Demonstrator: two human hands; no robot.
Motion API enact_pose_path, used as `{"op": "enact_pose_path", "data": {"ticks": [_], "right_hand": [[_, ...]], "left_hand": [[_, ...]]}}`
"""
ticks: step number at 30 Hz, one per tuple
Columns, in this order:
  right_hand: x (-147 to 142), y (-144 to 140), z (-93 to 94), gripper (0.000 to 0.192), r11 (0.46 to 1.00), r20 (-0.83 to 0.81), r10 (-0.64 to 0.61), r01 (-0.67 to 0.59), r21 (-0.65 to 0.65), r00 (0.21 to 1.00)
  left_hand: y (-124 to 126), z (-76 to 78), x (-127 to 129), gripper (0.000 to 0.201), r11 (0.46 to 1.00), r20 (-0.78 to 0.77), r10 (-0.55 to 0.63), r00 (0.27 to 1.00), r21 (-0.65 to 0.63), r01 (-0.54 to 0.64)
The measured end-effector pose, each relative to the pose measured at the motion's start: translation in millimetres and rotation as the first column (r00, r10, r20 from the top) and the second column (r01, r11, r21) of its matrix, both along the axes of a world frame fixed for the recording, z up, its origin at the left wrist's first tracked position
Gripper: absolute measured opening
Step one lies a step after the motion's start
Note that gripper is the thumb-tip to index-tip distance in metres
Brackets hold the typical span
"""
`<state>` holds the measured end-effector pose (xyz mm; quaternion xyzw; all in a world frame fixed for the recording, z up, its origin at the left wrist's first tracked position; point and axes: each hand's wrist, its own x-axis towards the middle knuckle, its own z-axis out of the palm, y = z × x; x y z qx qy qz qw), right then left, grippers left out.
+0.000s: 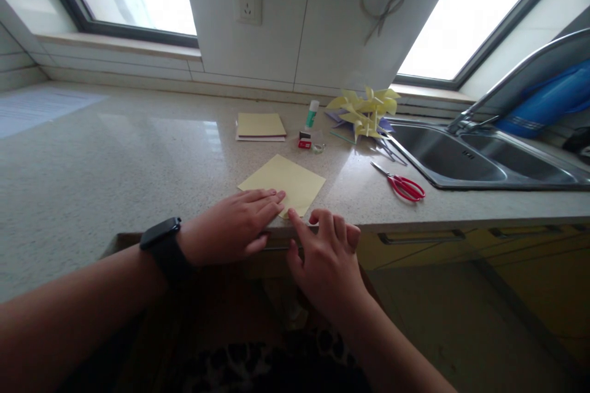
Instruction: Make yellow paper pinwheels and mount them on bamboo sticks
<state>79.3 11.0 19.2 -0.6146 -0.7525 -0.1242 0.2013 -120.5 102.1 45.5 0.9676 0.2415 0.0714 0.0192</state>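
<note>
A pale yellow sheet of paper [290, 181] lies on the counter with one corner toward me, near the front edge. My left hand [235, 221], with a black watch [161, 234] on the wrist, rests flat on the paper's near left part, fingers stretched out. My right hand [325, 252] touches the near corner with its outstretched index fingertip; its other fingers are curled and its thumb is apart. Neither hand grips anything that I can see. The paper's nearest corner is partly hidden by the fingers.
Behind the paper stand a stack of coloured paper [261, 126], a glue stick [312, 114] and a small red box [305, 142]. Yellow and purple paper pinwheels [366, 112] lie farther right. Red-handled scissors [401, 184] rest before the steel sink [442, 150]. Printed sheets [41, 107] lie far left.
</note>
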Motion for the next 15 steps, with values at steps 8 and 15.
{"op": "enact_pose_path", "data": {"ticks": [8, 15], "right_hand": [[4, -13, 3.5, 0.042, 1.000, -0.050, -0.006, 0.005, -0.006, 0.999], [4, -18, 1.8, 0.042, 1.000, -0.046, -0.008, 0.008, 0.007, 0.999]], "left_hand": [[1, -1.1, -1, 0.058, 1.000, 0.018, -0.010, 1.000, 0.030, 0.009], [1, -1.2, 0, 0.058, 0.999, 0.017, -0.009, 1.000, 0.045, 0.008]]}}
